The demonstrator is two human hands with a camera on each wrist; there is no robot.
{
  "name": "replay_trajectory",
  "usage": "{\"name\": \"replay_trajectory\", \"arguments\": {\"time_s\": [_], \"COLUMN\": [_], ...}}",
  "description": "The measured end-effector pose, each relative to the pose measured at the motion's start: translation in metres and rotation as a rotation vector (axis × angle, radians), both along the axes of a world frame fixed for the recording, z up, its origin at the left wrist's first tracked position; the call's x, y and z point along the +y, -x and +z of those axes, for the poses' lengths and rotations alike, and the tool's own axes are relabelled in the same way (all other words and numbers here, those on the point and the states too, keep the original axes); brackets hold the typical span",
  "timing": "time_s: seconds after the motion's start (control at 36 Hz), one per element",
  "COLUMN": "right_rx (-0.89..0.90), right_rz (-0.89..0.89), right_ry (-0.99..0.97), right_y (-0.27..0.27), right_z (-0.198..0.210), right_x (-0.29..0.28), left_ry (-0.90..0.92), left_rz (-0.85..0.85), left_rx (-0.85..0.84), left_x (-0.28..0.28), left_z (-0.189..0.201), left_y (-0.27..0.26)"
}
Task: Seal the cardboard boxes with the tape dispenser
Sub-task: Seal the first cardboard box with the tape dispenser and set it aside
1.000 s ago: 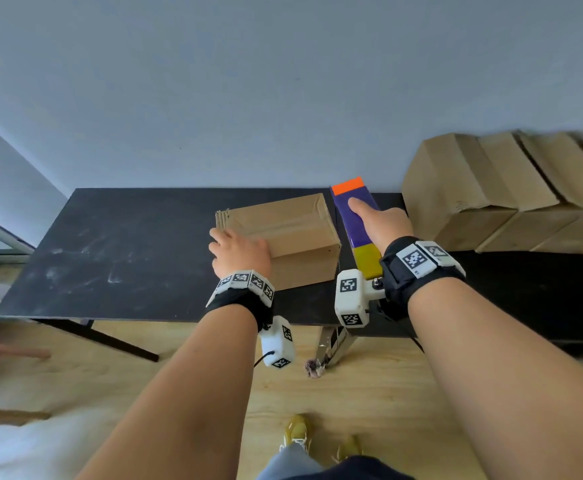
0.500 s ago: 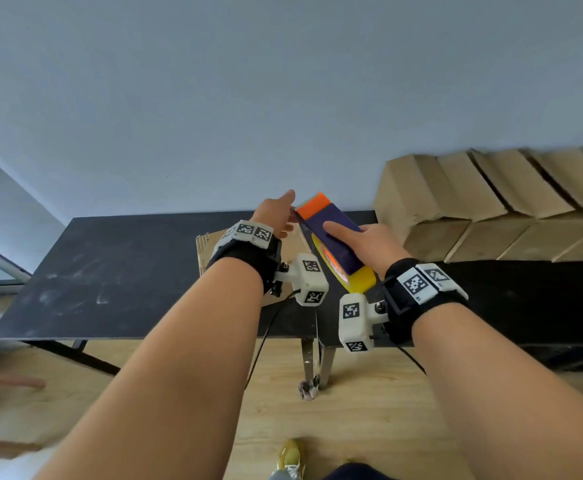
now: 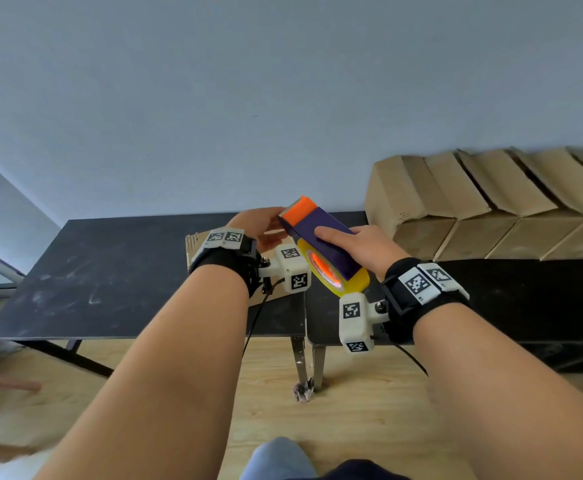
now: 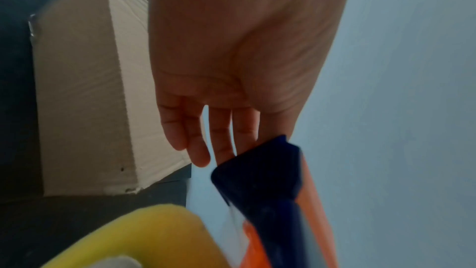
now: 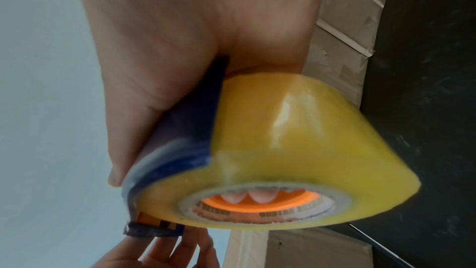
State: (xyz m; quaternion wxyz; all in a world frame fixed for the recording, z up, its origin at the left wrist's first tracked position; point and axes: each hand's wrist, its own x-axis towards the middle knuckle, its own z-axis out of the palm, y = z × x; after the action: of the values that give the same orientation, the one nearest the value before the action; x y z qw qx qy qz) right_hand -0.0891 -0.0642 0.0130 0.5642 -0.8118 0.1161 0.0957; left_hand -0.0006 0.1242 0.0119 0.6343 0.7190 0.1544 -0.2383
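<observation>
black table (image 3: 116,271) | one cardboard box (image 4: 85,93) on it | stacked boxes (image 3: 473,209) right
</observation>
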Motion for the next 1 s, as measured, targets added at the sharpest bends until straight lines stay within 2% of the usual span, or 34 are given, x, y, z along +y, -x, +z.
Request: {"name": "replay_trajectory", "arguments": {"time_s": [0.11,0.31,0.47,0.53,0.75,0.83,1.0], "right_rx": [0.001,0.023,0.056,0.065,0.118,0.140,0.187], "right_rz": [-0.001,-0.055,-0.097,-0.114,-0.214,-0.241,-0.295], "right_ry": [-0.002,-0.013,-0.043,-0.036,0.061,0.102,0.125], "right_y": [-0.001,-0.006,-0.011,-0.012,-0.010,-0.004,0.007], "right_z": [0.003,0.010,0.015,0.016,0.019,0.020,0.024], "right_x": [0.001,0.003,0.019,0.025,0.040,0.041,0.042], "left_ry": [-0.039,0.025,0.091,-0.033,-0.155,-0.299,-0.433], "left_rz": [-0.017,-0.139,-0.083,-0.165,-0.174,-0.223,-0.209], "left_rx": [-0.037,0.051,0.097,0.071,-0.113,-0.195,-0.220], "left_x": [0.000,-0.001,0.004,0.008,0.010,0.005,0.002], "left_z": [-0.002,-0.003,0.003,-0.002,-0.002,-0.003,-0.021], "left_y": [-0.001,-0.020,-0.027,-0.033,-0.048,-0.061,-0.089]}}
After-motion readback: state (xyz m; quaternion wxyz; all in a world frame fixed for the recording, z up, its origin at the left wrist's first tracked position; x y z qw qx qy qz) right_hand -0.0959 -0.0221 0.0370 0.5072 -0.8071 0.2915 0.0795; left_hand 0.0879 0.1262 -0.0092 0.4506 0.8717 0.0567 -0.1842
